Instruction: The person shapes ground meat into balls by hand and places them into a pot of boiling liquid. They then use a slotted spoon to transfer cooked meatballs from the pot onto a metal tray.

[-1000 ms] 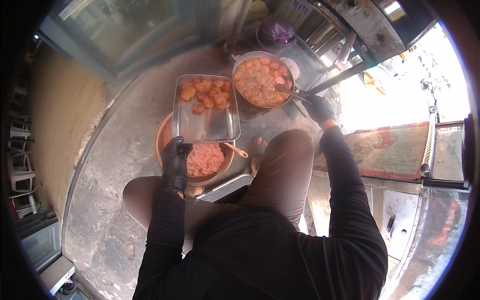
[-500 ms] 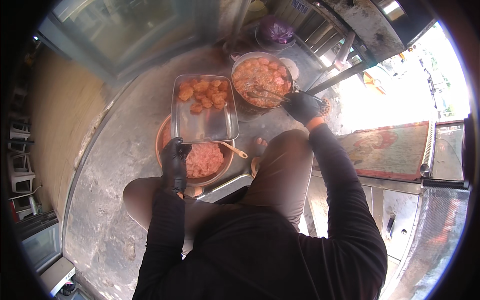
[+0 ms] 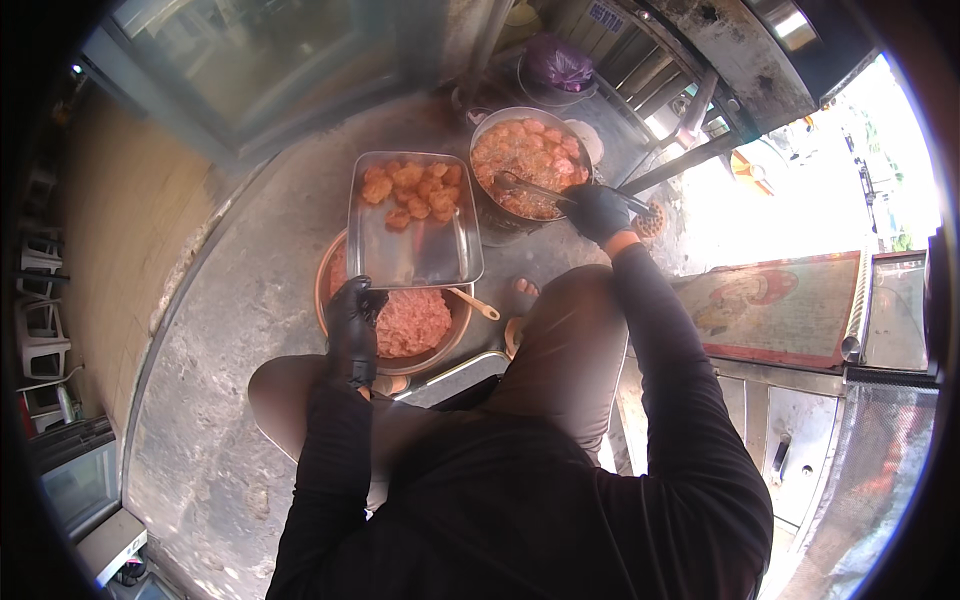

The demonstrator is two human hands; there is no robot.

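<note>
My left hand in a black glove grips the near edge of a metal tray, whose far half holds several browned fried pieces. Below the tray sits a wide bowl of pink minced mixture, partly hidden, with a wooden-handled utensil across its rim. My gloved right hand is closed on metal tongs, their tips down among bubbling pieces in a pot of oil. A round perforated utensil shows just right of that hand.
Behind the pot are a purple plastic bag and a pale round item. A glass panel stands upper left, white plastic stools line the far left, and a metal counter with a red-bordered panel is at the right.
My right hand has moved left with the tongs, which now reach further left in the pot. The perforated utensil has come into sight beside it. My left hand holds the tray much as before.
</note>
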